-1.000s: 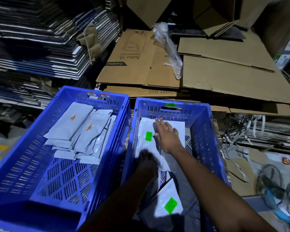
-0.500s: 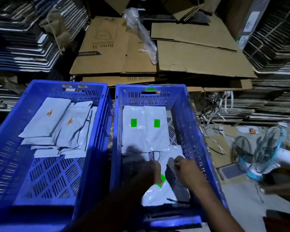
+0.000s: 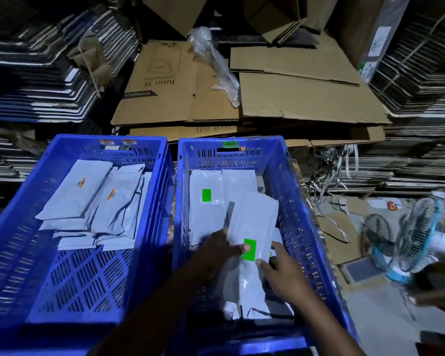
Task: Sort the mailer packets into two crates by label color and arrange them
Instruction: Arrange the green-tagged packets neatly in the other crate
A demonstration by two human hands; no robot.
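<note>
In the right-hand crate (image 3: 290,201), a green-labelled mailer (image 3: 252,227) was pinched at its near end by both the left hand (image 3: 216,250) and right hand (image 3: 280,271), its long axis pointed away toward the far wall, so pretty much equally close to either.

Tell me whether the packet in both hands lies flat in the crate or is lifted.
Lifted. The packet is tilted, its far end raised over the flat packets, gripped by the left hand and right hand.
</note>
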